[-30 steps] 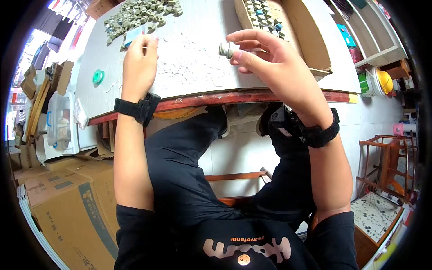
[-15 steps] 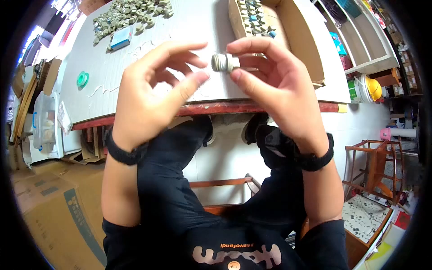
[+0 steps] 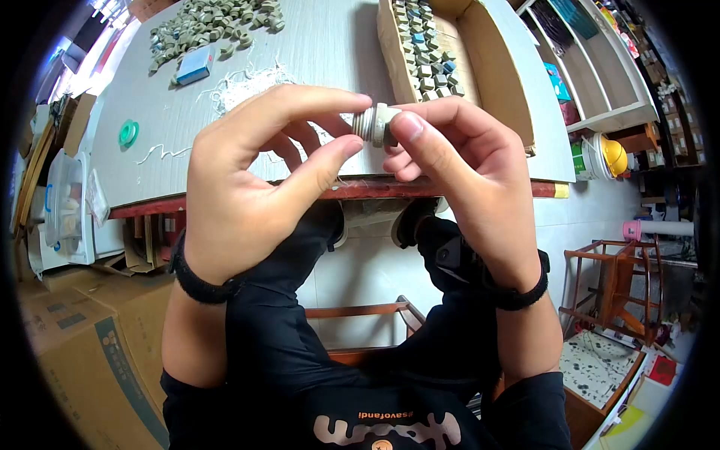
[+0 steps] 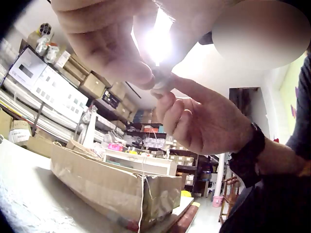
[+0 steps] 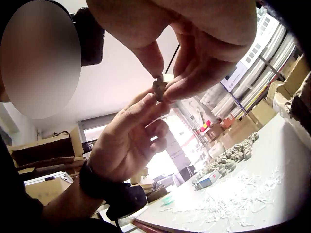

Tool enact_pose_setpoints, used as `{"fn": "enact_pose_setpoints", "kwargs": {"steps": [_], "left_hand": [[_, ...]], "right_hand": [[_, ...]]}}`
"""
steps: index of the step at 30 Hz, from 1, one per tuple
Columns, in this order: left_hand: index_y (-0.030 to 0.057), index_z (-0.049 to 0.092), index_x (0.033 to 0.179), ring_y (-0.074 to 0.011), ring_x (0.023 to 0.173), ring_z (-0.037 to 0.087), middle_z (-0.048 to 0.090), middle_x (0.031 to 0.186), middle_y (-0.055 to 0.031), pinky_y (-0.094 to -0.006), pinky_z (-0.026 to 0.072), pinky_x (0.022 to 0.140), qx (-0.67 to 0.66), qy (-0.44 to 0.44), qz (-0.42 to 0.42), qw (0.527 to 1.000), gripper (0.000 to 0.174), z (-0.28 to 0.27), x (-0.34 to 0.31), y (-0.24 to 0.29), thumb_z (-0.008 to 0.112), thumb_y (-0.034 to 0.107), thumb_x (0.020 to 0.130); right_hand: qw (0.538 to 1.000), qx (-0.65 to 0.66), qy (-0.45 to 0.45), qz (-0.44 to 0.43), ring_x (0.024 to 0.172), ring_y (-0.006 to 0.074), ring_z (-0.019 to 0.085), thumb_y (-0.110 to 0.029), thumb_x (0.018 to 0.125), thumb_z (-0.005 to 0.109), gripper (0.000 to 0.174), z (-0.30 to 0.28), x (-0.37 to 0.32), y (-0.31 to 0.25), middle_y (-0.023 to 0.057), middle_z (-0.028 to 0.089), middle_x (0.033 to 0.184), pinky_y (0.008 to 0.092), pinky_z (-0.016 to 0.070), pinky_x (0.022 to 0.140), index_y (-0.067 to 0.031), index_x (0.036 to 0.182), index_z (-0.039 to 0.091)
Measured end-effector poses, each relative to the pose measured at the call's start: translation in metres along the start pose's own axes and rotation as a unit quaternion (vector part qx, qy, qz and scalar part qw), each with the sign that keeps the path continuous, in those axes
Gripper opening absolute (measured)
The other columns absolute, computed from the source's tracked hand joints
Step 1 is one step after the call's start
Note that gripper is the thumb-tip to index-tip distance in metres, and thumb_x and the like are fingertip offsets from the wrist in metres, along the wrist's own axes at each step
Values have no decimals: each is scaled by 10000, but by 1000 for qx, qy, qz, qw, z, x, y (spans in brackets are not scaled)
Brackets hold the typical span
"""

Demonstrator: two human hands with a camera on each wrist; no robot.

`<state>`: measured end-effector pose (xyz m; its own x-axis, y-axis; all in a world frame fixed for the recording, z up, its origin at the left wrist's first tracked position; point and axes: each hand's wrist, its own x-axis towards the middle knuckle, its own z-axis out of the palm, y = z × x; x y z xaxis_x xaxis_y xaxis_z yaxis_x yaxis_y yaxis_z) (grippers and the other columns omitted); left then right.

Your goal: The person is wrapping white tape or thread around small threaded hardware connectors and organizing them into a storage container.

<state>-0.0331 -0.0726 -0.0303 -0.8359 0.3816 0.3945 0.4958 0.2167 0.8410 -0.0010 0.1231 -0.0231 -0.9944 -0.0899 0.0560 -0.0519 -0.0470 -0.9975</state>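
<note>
A pale grey threaded pipe fitting (image 3: pixel 380 124) is held up between both hands, above the near part of the table. My right hand (image 3: pixel 469 161) pinches its thick end between thumb and fingers. From the other side, the thumb and index finger of my left hand (image 3: pixel 247 161) close on the threaded end. In the right wrist view the fitting (image 5: pixel 159 89) sits between the fingertips of the two hands, partly covered by them. Bright backlight blurs it in the left wrist view.
At the table's back left, many similar fittings (image 3: pixel 217 22) lie heaped beside a small blue-and-white box (image 3: pixel 195 66). White tape strands (image 3: pixel 244 86) and a green spool (image 3: pixel 128 133) lie nearer. An open cardboard box (image 3: pixel 499 90) at right holds rows of fittings.
My left hand has moved from beside the small blue-and-white box to the fitting, and its fingertips now grip the threaded end. The right hand has kept hold, shifting slightly nearer the body.
</note>
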Motion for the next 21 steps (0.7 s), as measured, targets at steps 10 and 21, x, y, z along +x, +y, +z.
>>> {"fn": "enact_pose_setpoints", "kwargs": {"steps": [10, 21], "left_hand": [[21, 676, 1080, -90, 814, 601, 670, 985, -68, -213, 469, 697, 14, -7, -21, 1000, 295, 4, 1, 1, 701, -41, 792], [-8, 645, 1110, -93, 855, 611, 668, 1018, -75, -217, 471, 721, 0, -29, -22, 999, 283, 5, -1, -2, 677, -17, 829]], "right_hand": [[997, -42, 34, 50, 689, 65, 635, -267, 935, 642, 268, -4, 1, -1, 63, 678, 828, 184, 524, 659, 0, 922, 637], [999, 14, 8, 33, 757, 76, 652, -250, 978, 564, 317, -2, -1, 3, 77, 678, 901, 191, 530, 703, 11, 1155, 592]]}}
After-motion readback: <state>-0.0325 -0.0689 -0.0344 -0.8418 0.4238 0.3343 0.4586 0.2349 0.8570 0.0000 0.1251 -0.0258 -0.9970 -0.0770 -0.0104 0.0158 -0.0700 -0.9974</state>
